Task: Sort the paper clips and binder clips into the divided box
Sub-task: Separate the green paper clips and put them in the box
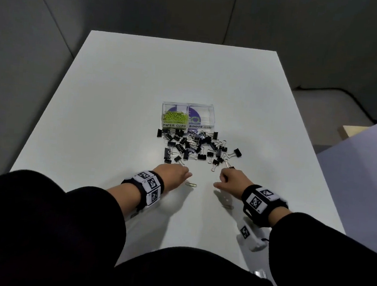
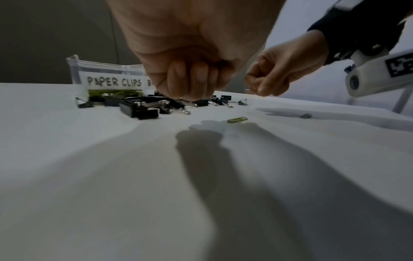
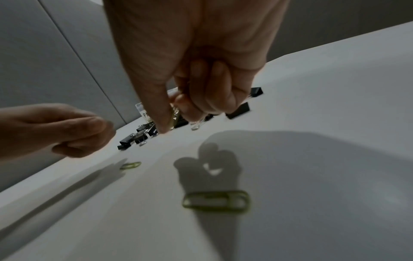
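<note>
A clear divided box [image 1: 210, 113] stands mid-table; its left half, labelled PAPER CLIPS, holds green paper clips [image 1: 175, 117], and the BINDER CLIPS half looks empty. Several black binder clips [image 1: 196, 145] lie scattered in front of it. My right hand [image 3: 176, 114] hovers near the pile's front edge and pinches a green paper clip [image 3: 173, 117] between thumb and fingers. My left hand [image 2: 192, 84] is curled into a fist just above the table, with nothing visible in it. One loose green paper clip [image 1: 190, 184] lies between the hands, and another [image 3: 215, 201] lies under the right hand.
The white table [image 1: 117, 113] has bare room to the left, right and behind the box. Its front edge is at my body. Grey walls surround it, and a pale surface [image 1: 363, 169] lies off the right side.
</note>
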Demonstrator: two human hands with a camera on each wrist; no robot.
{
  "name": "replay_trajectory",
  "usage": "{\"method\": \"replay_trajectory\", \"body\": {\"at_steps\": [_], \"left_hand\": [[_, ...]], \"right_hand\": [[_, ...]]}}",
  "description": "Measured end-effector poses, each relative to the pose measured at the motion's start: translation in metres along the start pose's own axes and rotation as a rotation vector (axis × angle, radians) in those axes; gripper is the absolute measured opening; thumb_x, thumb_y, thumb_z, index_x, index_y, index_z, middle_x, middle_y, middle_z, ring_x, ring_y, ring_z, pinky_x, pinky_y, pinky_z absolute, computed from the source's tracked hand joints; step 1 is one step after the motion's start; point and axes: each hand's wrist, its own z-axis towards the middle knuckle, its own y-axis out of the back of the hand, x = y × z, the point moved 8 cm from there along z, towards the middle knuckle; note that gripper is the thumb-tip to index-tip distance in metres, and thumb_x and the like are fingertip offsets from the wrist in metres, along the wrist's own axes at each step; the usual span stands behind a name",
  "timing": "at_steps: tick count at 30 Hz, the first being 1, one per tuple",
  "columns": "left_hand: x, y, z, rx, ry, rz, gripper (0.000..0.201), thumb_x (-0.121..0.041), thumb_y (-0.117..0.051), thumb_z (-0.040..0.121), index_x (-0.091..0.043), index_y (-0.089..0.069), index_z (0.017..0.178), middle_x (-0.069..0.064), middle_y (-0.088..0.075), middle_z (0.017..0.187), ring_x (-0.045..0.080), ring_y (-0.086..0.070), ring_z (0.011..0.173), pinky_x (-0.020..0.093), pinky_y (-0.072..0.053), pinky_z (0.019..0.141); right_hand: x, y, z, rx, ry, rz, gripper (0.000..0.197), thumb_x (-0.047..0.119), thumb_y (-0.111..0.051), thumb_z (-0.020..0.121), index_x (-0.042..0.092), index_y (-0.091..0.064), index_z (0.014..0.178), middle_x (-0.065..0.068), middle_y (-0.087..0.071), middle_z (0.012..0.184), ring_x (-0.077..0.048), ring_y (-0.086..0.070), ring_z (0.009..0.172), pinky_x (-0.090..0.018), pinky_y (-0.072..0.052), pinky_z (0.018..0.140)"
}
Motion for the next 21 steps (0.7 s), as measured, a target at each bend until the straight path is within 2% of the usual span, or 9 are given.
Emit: {"method": "replay_trajectory", "body": {"at_steps": [3, 6, 8, 10, 11, 13, 15, 17, 21], "left_hand": [[-0.009, -0.003, 0.012, 0.031, -0.005, -0.052, 0.025, -0.011, -0.037, 0.096, -0.010, -0.050, 0.117, 0.012, -0.060, 0.119, 0.028, -0.058, 0.105, 0.034, -0.044, 0.083], [-0.017, -0.003, 0.015, 0.018, 0.002, -0.062, 0.027, -0.025, -0.041, 0.096, -0.015, -0.049, 0.120, 0.005, -0.061, 0.118, 0.023, -0.058, 0.100, 0.031, -0.041, 0.079], [-0.020, -0.004, 0.016, 0.012, 0.019, -0.043, 0.027, -0.029, -0.044, 0.093, -0.016, -0.052, 0.115, 0.004, -0.061, 0.115, 0.021, -0.058, 0.096, 0.029, -0.040, 0.075], [-0.021, -0.005, 0.017, 0.014, 0.011, -0.012, 0.024, -0.029, -0.045, 0.093, -0.013, -0.055, 0.108, 0.006, -0.061, 0.112, 0.023, -0.058, 0.098, 0.031, -0.041, 0.075], [-0.022, -0.006, 0.017, 0.024, 0.004, -0.013, 0.024, -0.029, -0.045, 0.094, -0.011, -0.056, 0.107, 0.008, -0.061, 0.112, 0.024, -0.058, 0.100, 0.032, -0.043, 0.078], [-0.020, -0.009, 0.018, 0.055, -0.001, -0.028, 0.025, -0.028, -0.045, 0.095, -0.008, -0.056, 0.107, 0.011, -0.058, 0.114, 0.026, -0.057, 0.104, 0.035, -0.045, 0.085], [-0.020, -0.011, 0.017, 0.072, -0.002, -0.042, 0.026, -0.025, -0.043, 0.096, -0.006, -0.055, 0.107, 0.013, -0.054, 0.117, 0.028, -0.055, 0.107, 0.036, -0.043, 0.087], [-0.019, -0.013, 0.016, 0.084, -0.003, -0.054, 0.026, -0.023, -0.041, 0.097, -0.004, -0.053, 0.109, 0.014, -0.050, 0.119, 0.029, -0.053, 0.108, 0.036, -0.042, 0.088], [-0.008, -0.009, 0.011, 0.090, -0.004, -0.091, 0.025, -0.021, -0.040, 0.098, -0.004, -0.051, 0.112, 0.016, -0.050, 0.121, 0.029, -0.053, 0.104, 0.036, -0.040, 0.086]], "right_hand": [[-0.017, -0.008, -0.012, 0.053, -0.039, 0.033, 0.025, 0.014, -0.057, 0.087, 0.019, -0.039, 0.070, 0.006, -0.044, 0.064, -0.018, -0.043, 0.066, -0.022, -0.031, 0.055], [-0.029, -0.016, -0.026, 0.096, -0.067, 0.092, 0.007, 0.010, -0.045, 0.093, 0.016, -0.045, 0.089, 0.003, -0.058, 0.068, -0.018, -0.054, 0.071, -0.025, -0.038, 0.070], [-0.033, -0.016, -0.035, 0.098, -0.070, 0.075, 0.012, 0.009, -0.039, 0.095, 0.012, -0.050, 0.095, -0.001, -0.064, 0.078, -0.020, -0.055, 0.079, -0.027, -0.040, 0.076], [-0.034, -0.014, -0.039, 0.086, -0.062, -0.021, 0.017, 0.019, -0.041, 0.097, 0.008, -0.052, 0.104, -0.009, -0.065, 0.094, -0.020, -0.052, 0.083, -0.030, -0.038, 0.075], [-0.036, -0.015, -0.040, 0.095, -0.062, -0.087, 0.023, 0.027, -0.046, 0.096, 0.008, -0.052, 0.106, -0.010, -0.062, 0.093, -0.021, -0.051, 0.082, -0.029, -0.037, 0.074], [-0.039, -0.022, -0.041, 0.148, -0.066, -0.212, 0.031, 0.036, -0.056, 0.089, 0.010, -0.051, 0.106, -0.008, -0.059, 0.092, -0.024, -0.053, 0.084, -0.031, -0.038, 0.074], [-0.040, -0.028, -0.039, 0.192, -0.055, -0.248, 0.025, 0.032, -0.060, 0.086, 0.013, -0.051, 0.098, -0.007, -0.058, 0.094, -0.025, -0.054, 0.087, -0.031, -0.039, 0.074], [-0.037, -0.030, -0.037, 0.214, -0.023, -0.237, 0.016, 0.027, -0.058, 0.087, 0.016, -0.047, 0.087, -0.003, -0.054, 0.088, -0.021, -0.049, 0.083, -0.028, -0.036, 0.070], [-0.024, -0.032, -0.030, 0.299, 0.038, -0.364, 0.011, 0.020, -0.051, 0.091, 0.014, -0.045, 0.084, -0.003, -0.051, 0.087, -0.019, -0.045, 0.080, -0.027, -0.033, 0.069]]}}
